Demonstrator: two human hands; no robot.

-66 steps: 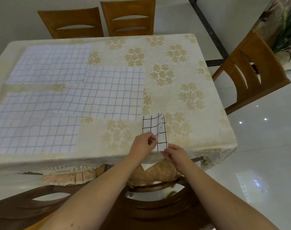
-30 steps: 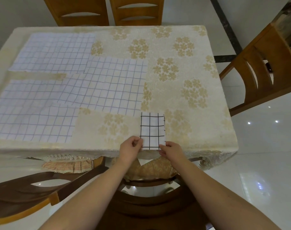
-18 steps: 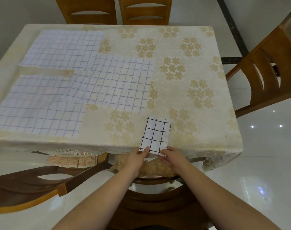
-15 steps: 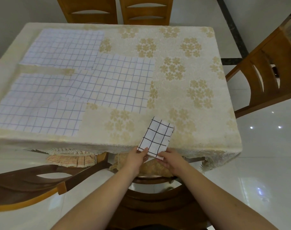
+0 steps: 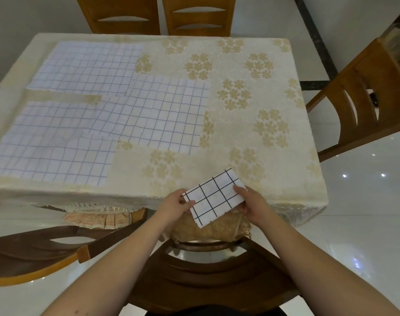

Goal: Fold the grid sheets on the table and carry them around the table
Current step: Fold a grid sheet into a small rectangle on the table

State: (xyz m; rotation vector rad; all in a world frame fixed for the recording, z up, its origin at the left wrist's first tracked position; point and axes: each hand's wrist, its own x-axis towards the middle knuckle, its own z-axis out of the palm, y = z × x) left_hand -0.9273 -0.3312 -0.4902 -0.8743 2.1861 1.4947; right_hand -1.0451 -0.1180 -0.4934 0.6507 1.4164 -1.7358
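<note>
A small folded grid sheet (image 5: 214, 197), white with black lines, hangs tilted over the table's near edge. My left hand (image 5: 175, 205) pinches its left end and my right hand (image 5: 251, 202) grips its right end. Three large unfolded grid sheets with blue lines lie flat on the table: one at the back left (image 5: 89, 67), one in the middle (image 5: 158, 112), one at the front left (image 5: 51, 147). They overlap at their corners.
The table (image 5: 262, 106) wears a cream cloth with gold flowers. A dark wooden chair (image 5: 206, 277) stands right in front of me, another (image 5: 30, 254) at my left. Two chairs (image 5: 158, 14) stand at the far side and one (image 5: 363, 94) at the right.
The small folded sheet left the tabletop and turned clockwise from upright to nearly sideways, now held off the near edge by both hands. The view shifted slightly.
</note>
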